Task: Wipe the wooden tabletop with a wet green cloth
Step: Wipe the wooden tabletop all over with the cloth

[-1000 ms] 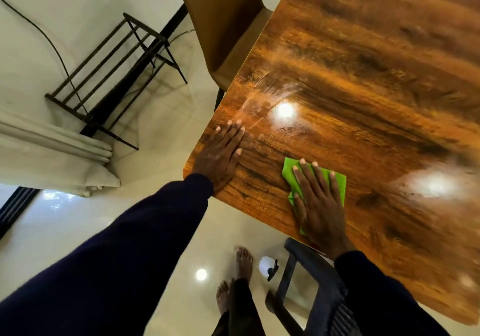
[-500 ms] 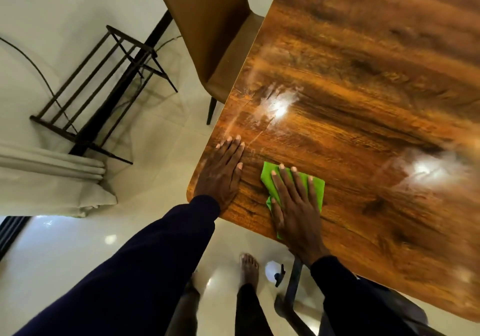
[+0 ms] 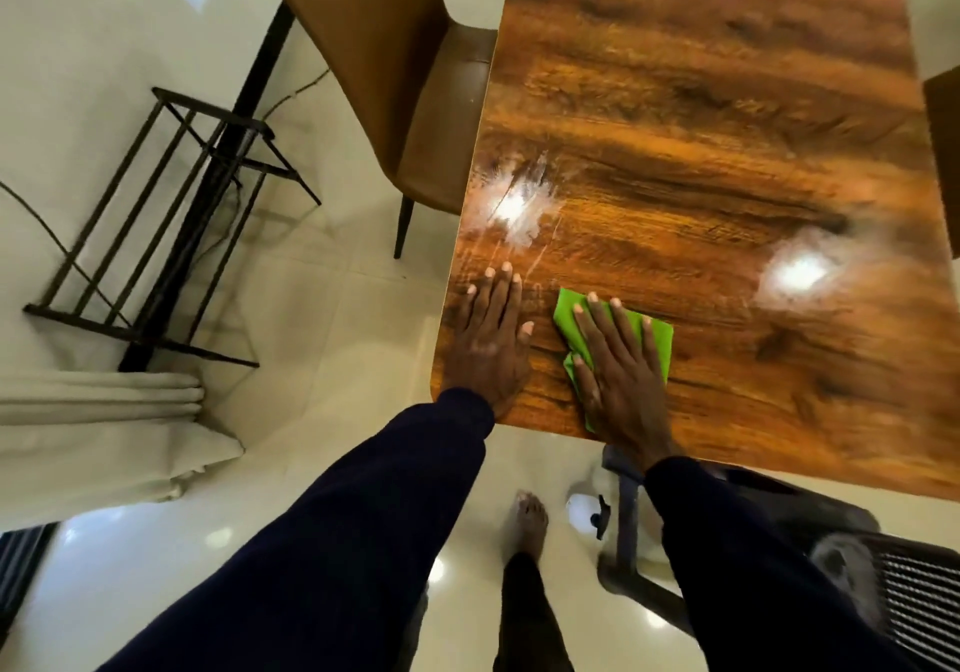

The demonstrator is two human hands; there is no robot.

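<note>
A glossy wooden tabletop (image 3: 701, 152) fills the upper right of the head view, with wet streaks near its left edge. A folded green cloth (image 3: 657, 331) lies near the table's front left corner. My right hand (image 3: 618, 365) presses flat on the cloth with straight, spread fingers and covers most of it. My left hand (image 3: 491, 333) rests flat on the bare wood just left of the cloth, close to the table's left edge.
A tan chair (image 3: 384, 74) is tucked against the table's left side. A dark grey chair (image 3: 857, 567) stands at the near edge under my right arm. A black metal rack (image 3: 156, 235) and a cream curtain (image 3: 93, 432) are at the left. A white spray bottle (image 3: 584, 510) sits on the floor.
My right hand has slid the green cloth leftward along the front edge, closer to my left hand, which stays planted. The view has swung to face the table more squarely.
</note>
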